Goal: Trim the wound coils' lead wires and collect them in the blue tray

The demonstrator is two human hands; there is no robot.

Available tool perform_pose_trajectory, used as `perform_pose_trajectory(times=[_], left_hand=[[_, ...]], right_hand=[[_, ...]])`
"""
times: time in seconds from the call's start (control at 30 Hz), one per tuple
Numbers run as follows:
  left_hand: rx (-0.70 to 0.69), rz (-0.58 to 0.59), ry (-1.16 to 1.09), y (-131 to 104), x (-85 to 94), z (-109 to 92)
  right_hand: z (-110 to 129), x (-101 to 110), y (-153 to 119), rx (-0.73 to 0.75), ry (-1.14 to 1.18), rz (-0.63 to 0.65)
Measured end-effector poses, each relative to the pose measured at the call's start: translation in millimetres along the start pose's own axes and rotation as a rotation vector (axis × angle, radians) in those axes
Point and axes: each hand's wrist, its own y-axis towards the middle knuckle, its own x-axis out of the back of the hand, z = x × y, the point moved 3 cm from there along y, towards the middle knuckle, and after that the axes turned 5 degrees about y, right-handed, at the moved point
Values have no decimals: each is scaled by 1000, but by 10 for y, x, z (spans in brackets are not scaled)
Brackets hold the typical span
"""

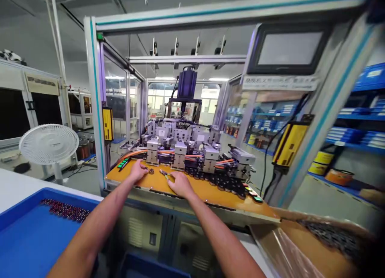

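My left hand (pixel 138 171) is over the orange work surface (pixel 192 186), its fingers closed on a small round part (pixel 146 169). Next to its fingertips another small round part (pixel 151 171) rests on the surface. My right hand (pixel 179 183) is closed around pliers (pixel 164 173) with yellow-green on the handles, the jaws pointing left toward the small parts. Behind both hands stands a row of metal machine fixtures (pixel 179 154). Many black round parts (pixel 222 181) lie along the surface to the right of my right hand.
A blue tray (pixel 24 238) with rows of small dark-red parts is at lower left. At lower right, a cardboard box (pixel 303 238) holds dark parts and clear plastic. A machine frame (pixel 93 89) surrounds the bench, with yellow units (pixel 107 123) on its posts. A white fan (pixel 49 144) stands left.
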Motion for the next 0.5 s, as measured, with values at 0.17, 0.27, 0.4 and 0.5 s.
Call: perform_pose_trajectory(times=[0.17, 0.27, 0.4, 0.5], left_hand=[[112, -136, -133, -219, 394, 287], [125, -196, -257, -592, 626, 386], [81, -158, -428, -1190, 672, 307], [27, -98, -499, -1694, 633, 153]], right_hand=[[-4, -94, 95, 37, 27, 22], [53, -130, 153, 71, 50, 12], [130, -118, 207, 166, 107, -9], [220, -10, 129, 204, 167, -109]])
